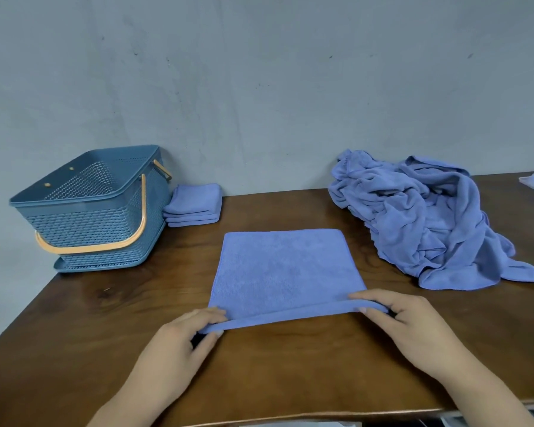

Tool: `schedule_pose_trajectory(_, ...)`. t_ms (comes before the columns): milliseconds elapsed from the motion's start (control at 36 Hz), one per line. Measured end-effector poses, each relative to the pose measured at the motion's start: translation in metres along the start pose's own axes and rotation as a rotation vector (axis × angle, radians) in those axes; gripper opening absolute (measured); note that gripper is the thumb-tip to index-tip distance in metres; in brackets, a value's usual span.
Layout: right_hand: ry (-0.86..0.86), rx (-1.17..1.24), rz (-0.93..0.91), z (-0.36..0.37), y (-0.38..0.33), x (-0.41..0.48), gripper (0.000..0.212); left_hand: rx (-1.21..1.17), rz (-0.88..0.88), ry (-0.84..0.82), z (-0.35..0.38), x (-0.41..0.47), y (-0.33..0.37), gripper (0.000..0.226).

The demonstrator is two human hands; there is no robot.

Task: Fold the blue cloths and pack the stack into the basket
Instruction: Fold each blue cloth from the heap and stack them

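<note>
1. Head view, nearest: left hand point(185, 337), grip pinching the near left corner of the flat blue cloth point(284, 269).
2. Right hand point(404, 322), grip pinching the near right corner; cloth spread mid-tabletop point(290, 365), near edge slightly raised.
3. Loose heap of blue cloths point(429, 217), right, farther back.
4. Folded stack point(195, 204), far left, just beside the basket point(84, 208), which stands upright against the wall point(259, 87).

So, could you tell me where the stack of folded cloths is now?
The stack of folded cloths sits on the table, far left by the wall, just right of the blue basket, in the head view.
</note>
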State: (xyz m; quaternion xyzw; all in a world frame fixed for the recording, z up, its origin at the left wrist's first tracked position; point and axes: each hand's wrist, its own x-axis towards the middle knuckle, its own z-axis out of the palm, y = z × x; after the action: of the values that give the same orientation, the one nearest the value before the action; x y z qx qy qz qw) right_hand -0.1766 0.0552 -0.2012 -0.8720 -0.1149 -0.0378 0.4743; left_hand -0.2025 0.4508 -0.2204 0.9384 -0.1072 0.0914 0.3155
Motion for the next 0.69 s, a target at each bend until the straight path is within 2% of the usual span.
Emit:
schedule_pose_trajectory(139, -0.024, 0.007, 0.047, -0.002, -0.005, 0.000, 0.025, -0.123, -0.105, 0.060, -0.008, -0.004, 0.007, 0.033)
schedule_pose_trajectory(250, -0.040, 0.008, 0.073, -0.002, -0.005, 0.001, 0.023, -0.213, -0.108, 0.068, -0.010, -0.001, 0.010, 0.041)
schedule_pose_trajectory(472, 0.004, 0.223, 0.035, -0.004, -0.012, 0.013, 0.019, -0.470, -0.072, 0.016, -0.022, 0.021, 0.018, 0.020)
schedule_pose_trajectory(528, 0.004, 0.252, 0.013, -0.008, -0.015, 0.026, 0.012, -0.526, -0.050, 0.014, -0.026, 0.037, 0.019, 0.008)
schedule_pose_trajectory(556, -0.005, 0.245, -0.003, -0.009, -0.017, 0.033, 0.011, -0.554, -0.050, 0.026, -0.028, 0.046, 0.019, 0.012)
schedule_pose_trajectory(611, -0.014, 0.239, -0.020, -0.012, -0.016, 0.052, 0.014, -0.597, -0.064, 0.066, -0.031, 0.066, 0.019, 0.020)
schedule_pose_trajectory(694, 0.025, 0.266, -0.025, -0.014, -0.014, 0.085, 0.034, -0.692, -0.087, 0.080, -0.033, 0.098, 0.020, 0.022)
